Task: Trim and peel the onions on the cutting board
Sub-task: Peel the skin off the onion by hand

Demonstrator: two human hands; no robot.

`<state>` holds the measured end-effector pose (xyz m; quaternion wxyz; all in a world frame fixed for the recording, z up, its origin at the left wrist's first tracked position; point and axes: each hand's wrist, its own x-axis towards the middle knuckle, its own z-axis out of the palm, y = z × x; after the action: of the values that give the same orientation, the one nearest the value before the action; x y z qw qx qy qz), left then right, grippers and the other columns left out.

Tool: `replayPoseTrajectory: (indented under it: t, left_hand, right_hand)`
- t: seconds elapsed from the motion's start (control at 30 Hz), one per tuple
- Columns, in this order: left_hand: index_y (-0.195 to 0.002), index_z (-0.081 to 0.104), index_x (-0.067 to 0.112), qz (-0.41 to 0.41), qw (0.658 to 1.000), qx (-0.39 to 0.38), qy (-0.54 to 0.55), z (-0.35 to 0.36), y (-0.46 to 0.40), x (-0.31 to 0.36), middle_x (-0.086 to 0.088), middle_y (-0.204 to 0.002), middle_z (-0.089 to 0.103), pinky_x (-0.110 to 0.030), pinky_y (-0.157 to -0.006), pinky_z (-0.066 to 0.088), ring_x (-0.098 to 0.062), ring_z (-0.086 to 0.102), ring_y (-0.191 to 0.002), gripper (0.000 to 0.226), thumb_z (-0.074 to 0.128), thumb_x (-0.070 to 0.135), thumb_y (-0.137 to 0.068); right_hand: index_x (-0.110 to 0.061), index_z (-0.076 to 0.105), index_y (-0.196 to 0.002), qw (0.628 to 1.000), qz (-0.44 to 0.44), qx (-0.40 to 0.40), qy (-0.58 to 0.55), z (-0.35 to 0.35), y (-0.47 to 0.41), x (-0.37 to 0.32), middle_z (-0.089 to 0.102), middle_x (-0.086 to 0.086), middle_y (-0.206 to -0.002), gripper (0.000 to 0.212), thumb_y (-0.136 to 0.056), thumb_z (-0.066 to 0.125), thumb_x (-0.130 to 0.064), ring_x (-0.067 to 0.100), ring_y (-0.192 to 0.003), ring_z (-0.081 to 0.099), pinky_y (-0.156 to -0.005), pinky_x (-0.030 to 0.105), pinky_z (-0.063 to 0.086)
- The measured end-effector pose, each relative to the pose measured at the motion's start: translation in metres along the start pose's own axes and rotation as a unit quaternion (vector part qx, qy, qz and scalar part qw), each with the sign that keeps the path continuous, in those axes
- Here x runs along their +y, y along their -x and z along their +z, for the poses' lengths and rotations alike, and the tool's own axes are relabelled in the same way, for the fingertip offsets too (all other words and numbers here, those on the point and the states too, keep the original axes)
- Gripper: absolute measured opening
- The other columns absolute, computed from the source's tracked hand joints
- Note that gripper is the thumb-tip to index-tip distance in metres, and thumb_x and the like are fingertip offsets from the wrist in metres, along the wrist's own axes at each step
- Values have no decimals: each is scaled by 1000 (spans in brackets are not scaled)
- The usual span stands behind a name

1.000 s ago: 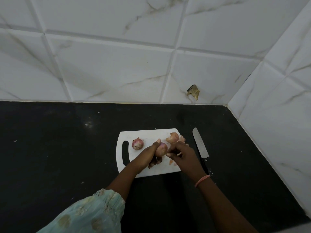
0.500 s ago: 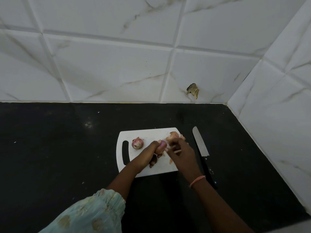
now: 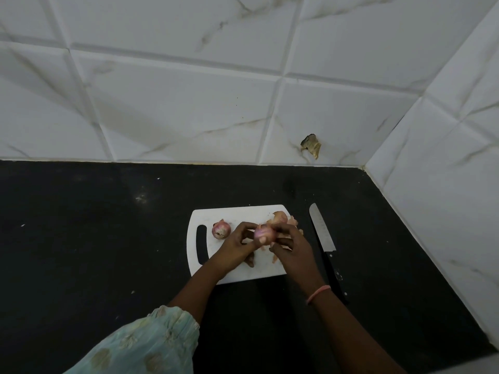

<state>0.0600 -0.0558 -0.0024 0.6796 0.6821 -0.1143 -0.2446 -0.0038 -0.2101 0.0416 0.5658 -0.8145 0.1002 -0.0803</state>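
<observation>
A white cutting board (image 3: 235,214) lies on the black counter. My left hand (image 3: 237,249) grips a small pink onion (image 3: 264,234) just above the board. My right hand (image 3: 293,247) pinches that same onion's skin from the right side. A second onion (image 3: 221,229) with its skin on rests on the board near the handle slot. Another onion (image 3: 279,217) sits at the board's far right corner, partly hidden behind my fingers. Loose peel scraps (image 3: 275,259) lie on the board under my hands.
A knife (image 3: 322,236) with a black handle lies on the black counter (image 3: 108,238) just right of the board, blade pointing away from me. Tiled walls close off the back and the right side. A chipped spot (image 3: 311,144) marks the back wall.
Both hands stayed over the board's right half, turning the held onion. The pink flesh shows more now. The knife and the left onion have not moved.
</observation>
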Motion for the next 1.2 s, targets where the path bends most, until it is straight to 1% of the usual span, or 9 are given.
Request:
replayPoseTrajectory:
  t: [0.1, 0.37, 0.5, 0.67, 0.83, 0.9, 1.0, 1.1, 1.2]
  left_hand:
    - [-115, 53, 13, 29, 999, 14, 7, 5, 3, -2, -4, -112, 66, -33, -61, 57, -16, 63, -61, 34, 72, 26, -90]
    - [-112, 51, 10, 46, 999, 18, -6, 5, 2, -4, -5, -112, 67, -27, -53, 52, -15, 59, -55, 31, 70, 24, -91]
    - [-110, 51, 11, 50, 999, 21, -8, 3, 2, -7, -6, -112, 67, -28, -51, 51, -17, 57, -54, 27, 68, 23, -93]
    - [-110, 51, 10, 53, 998, 19, -6, 3, 2, -7, -5, -110, 69, -27, -50, 49, -19, 55, -54, 29, 69, 25, -92]
    - [-112, 51, 10, 50, 999, 13, -11, 4, 2, -6, -3, -112, 69, -27, -50, 49, -17, 55, -54, 32, 70, 26, -91]
    - [-112, 51, 10, 51, 999, 11, -13, 4, 2, -6, -3, -112, 69, -27, -50, 49, -17, 55, -53, 32, 70, 26, -91]
    - [-113, 51, 10, 48, 999, 12, -14, 3, 2, -5, -3, -112, 68, -26, -50, 50, -16, 55, -53, 31, 69, 26, -92]
    - [-113, 51, 9, 47, 999, 13, -12, 3, 2, -6, -4, -111, 68, -26, -50, 49, -16, 55, -52, 31, 68, 25, -93]
    - [-112, 51, 8, 50, 999, 16, -8, 4, 2, -6, -6, -110, 68, -26, -49, 49, -16, 54, -52, 29, 67, 23, -93]
  right_hand:
    - [-34, 61, -100, 1000, 8, 7, -6, 0, 0, 2, 67, -11, -105, 29, -86, 69, -9, 5, -96, 65, -75, 21, 54]
    - [-27, 62, -92, 999, 3, 33, 8, 1, -3, 1, 65, -13, -91, 20, -85, 71, -11, 0, -89, 63, -68, 10, 49]
    - [-30, 63, -87, 999, -6, 48, -1, 5, -3, 5, 67, -9, -90, 26, -83, 72, -6, 4, -88, 65, -78, 23, 55]
    - [-20, 66, -95, 998, -13, 53, -11, 7, -3, 11, 68, -3, -95, 18, -84, 71, -6, 11, -91, 67, -81, 31, 57]
    - [-19, 60, -85, 999, 4, 41, -16, 3, -3, 9, 66, -6, -90, 16, -85, 71, -7, 15, -89, 68, -71, 26, 58]
    - [-18, 59, -89, 999, -2, 40, -16, 1, -2, 8, 65, -7, -90, 16, -85, 71, -7, 7, -86, 67, -66, 21, 56]
    - [-23, 63, -105, 999, -16, 27, -18, 0, -1, 8, 67, -13, -101, 24, -86, 70, -10, 1, -93, 65, -74, 22, 56]
    - [-28, 66, -97, 999, -9, 26, -35, 2, -2, 9, 69, -16, -97, 23, -86, 70, -8, 9, -93, 67, -78, 32, 58]
    - [-32, 62, -89, 999, -15, 30, -14, 1, -3, 6, 66, -15, -90, 26, -85, 70, -8, 9, -90, 67, -74, 25, 57]
